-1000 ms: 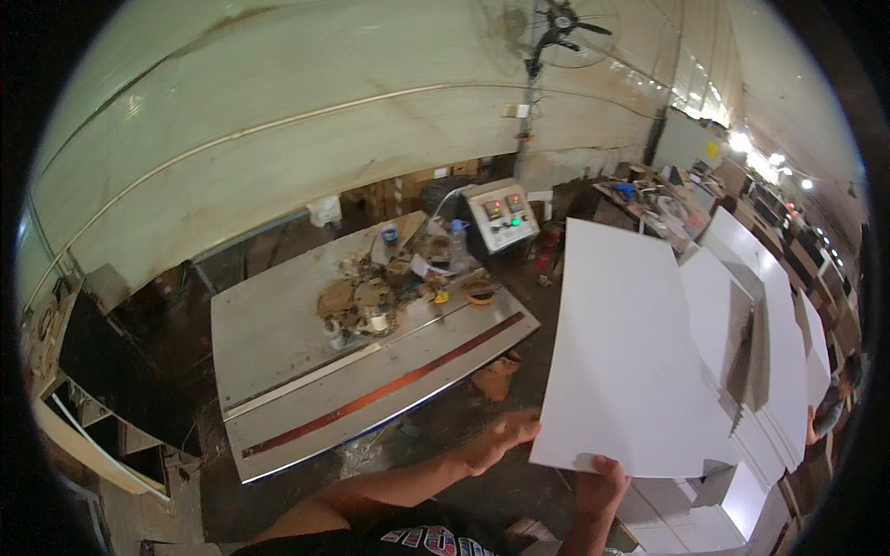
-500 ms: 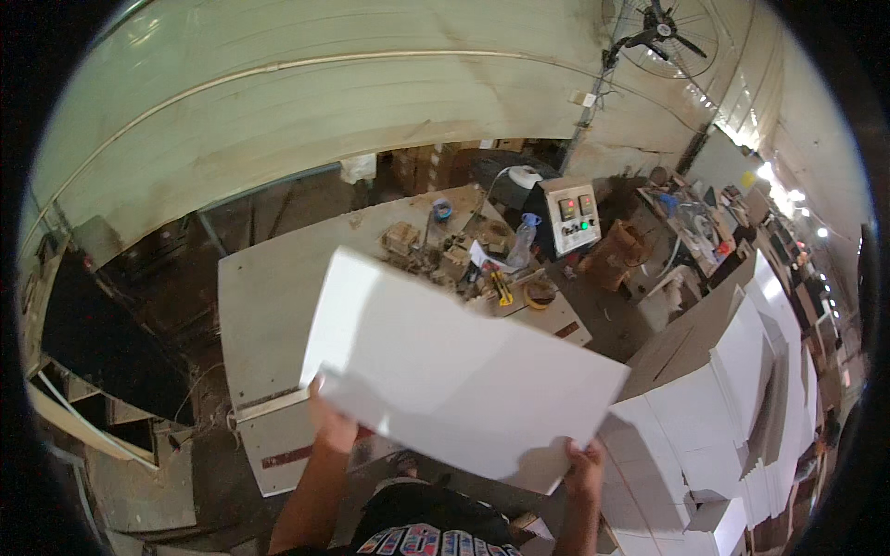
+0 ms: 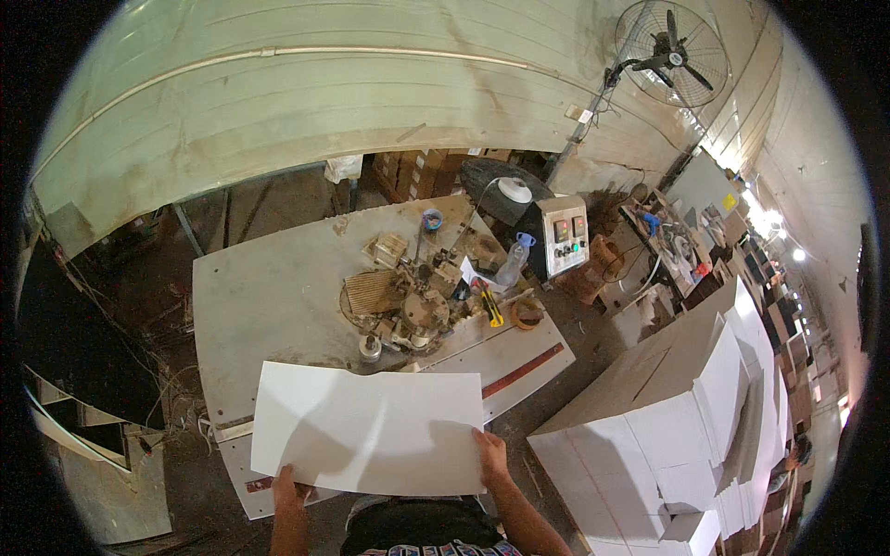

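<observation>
A white rectangular board [image 3: 371, 431] lies across both my hands, roughly level, over the near edge of the grey worktable [image 3: 269, 287]. My left hand [image 3: 290, 488] is closed on its lower left edge. At its right edge, near the lower corner, my right hand [image 3: 491, 457] grips it. Just beyond the board stands a dusty metal machine [image 3: 417, 310] set into the tabletop. I cannot tell whether the board touches the table.
A yellow-handled cutter [image 3: 491, 306], a clear bottle [image 3: 513, 264] and a round brown container [image 3: 527, 313] sit right of the machine. Behind them is a control box [image 3: 564, 236] with lit displays. White boards [image 3: 640, 435] are stacked at right; a fan [image 3: 672, 57] hangs above.
The board has moved left and toward me, and its tilt has levelled out. Both hands came with it, still holding on. The machine it partly covered is now in view.
</observation>
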The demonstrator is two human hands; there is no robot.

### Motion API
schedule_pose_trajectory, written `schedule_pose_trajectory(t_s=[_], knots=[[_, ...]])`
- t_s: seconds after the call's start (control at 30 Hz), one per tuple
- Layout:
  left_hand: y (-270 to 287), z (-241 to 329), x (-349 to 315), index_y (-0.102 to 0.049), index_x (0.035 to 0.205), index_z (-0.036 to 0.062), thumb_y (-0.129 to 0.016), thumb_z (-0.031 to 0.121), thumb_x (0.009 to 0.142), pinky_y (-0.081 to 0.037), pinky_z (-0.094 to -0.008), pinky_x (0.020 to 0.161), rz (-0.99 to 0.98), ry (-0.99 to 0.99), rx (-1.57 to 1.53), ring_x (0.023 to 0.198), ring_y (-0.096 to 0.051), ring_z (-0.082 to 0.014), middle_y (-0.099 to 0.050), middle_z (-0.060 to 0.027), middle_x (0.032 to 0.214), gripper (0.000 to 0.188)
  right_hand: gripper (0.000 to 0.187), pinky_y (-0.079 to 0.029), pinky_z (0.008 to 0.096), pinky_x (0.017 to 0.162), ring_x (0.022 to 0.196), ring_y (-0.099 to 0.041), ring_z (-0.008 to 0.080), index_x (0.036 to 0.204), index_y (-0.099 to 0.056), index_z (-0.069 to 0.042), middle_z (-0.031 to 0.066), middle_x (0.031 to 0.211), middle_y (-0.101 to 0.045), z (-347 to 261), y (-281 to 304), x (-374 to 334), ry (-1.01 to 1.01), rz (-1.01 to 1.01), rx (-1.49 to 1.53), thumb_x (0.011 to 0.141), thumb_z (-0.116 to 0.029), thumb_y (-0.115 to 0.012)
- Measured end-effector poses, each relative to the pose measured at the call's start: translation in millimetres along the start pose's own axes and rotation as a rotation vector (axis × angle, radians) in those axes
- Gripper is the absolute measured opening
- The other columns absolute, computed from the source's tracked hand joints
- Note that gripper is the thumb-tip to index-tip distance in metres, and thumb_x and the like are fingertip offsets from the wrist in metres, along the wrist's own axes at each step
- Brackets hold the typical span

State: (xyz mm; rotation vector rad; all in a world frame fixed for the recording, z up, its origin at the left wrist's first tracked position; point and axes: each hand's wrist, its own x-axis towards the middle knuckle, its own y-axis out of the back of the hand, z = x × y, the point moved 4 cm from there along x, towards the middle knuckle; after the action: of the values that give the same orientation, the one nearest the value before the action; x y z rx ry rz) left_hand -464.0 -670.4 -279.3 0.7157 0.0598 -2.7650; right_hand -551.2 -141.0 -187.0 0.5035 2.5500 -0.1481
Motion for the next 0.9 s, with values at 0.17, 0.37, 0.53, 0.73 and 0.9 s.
schedule_pose_trajectory(t_s=[0.17, 0.37, 0.53, 0.73, 0.9], knots=[[50, 11, 15, -0.057, 0.151, -0.0067, -0.08, 0.047, 0.106, -0.065, -0.0578, 0.09, 0.189, 0.476, 0.593, 0.118, -0.078, -0.0349, -0.075, -0.0238, 0.13, 0.074, 0.043, -0.061, 0.0376, 0.076, 0.087, -0.075, 0.0192, 0.126, -0.08, 0.005, 0.0088, 0.107, -0.082, 13, 3, 32, -0.022, -0.044, -0.067, 0.115, -0.035, -0.074], [61, 35, 42, -0.057, 0.163, 0.0084, -0.091, 0.054, 0.093, -0.042, -0.0693, 0.125, 0.832, -0.105, 1.025, 0.152, -0.052, -0.0471, -0.061, -0.0201, 0.16, 0.09, 0.038, -0.063, 0.0417, 0.08, 0.089, -0.078, 0.0251, 0.128, -0.08, 0.006, 0.0113, 0.109, -0.083, 54, 14, 75, -0.1, -0.189, -0.197, 0.111, -0.028, -0.077], [26, 27, 63, -0.062, 0.162, 0.0241, -0.092, 0.059, 0.091, -0.037, -0.0723, 0.125, 0.841, 0.04, 0.887, 0.153, -0.047, -0.0448, -0.056, -0.0115, 0.168, 0.084, 0.05, -0.063, 0.0443, 0.083, 0.097, -0.079, 0.0245, 0.136, -0.077, 0.004, 0.0158, 0.118, -0.083, 95, 39, 90, -0.072, -0.385, -0.491, 0.107, -0.036, -0.082], [-50, -12, 21, -0.063, 0.163, 0.0209, -0.093, 0.059, 0.091, -0.036, -0.0687, 0.126, 0.977, -0.04, 0.697, 0.154, -0.048, -0.0425, -0.061, -0.0119, 0.163, 0.087, 0.056, -0.063, 0.0504, 0.091, 0.108, -0.08, 0.031, 0.137, -0.079, -0.001, 0.0214, 0.122, -0.084, 115, 123, 95, -0.105, -0.283, -0.604, 0.105, -0.046, -0.085], [-176, -26, -24, -0.061, 0.166, 0.0221, -0.092, 0.071, 0.087, -0.019, -0.0771, 0.13, 1.036, 0.168, 0.872, 0.161, -0.035, -0.0512, -0.05, -0.0169, 0.173, 0.098, 0.052, -0.059, 0.0463, 0.101, 0.114, -0.073, 0.0295, 0.149, -0.069, 0.001, 0.0154, 0.133, -0.078, 89, 237, 130, 0.018, -0.272, -0.303, 0.111, -0.033, -0.08]])
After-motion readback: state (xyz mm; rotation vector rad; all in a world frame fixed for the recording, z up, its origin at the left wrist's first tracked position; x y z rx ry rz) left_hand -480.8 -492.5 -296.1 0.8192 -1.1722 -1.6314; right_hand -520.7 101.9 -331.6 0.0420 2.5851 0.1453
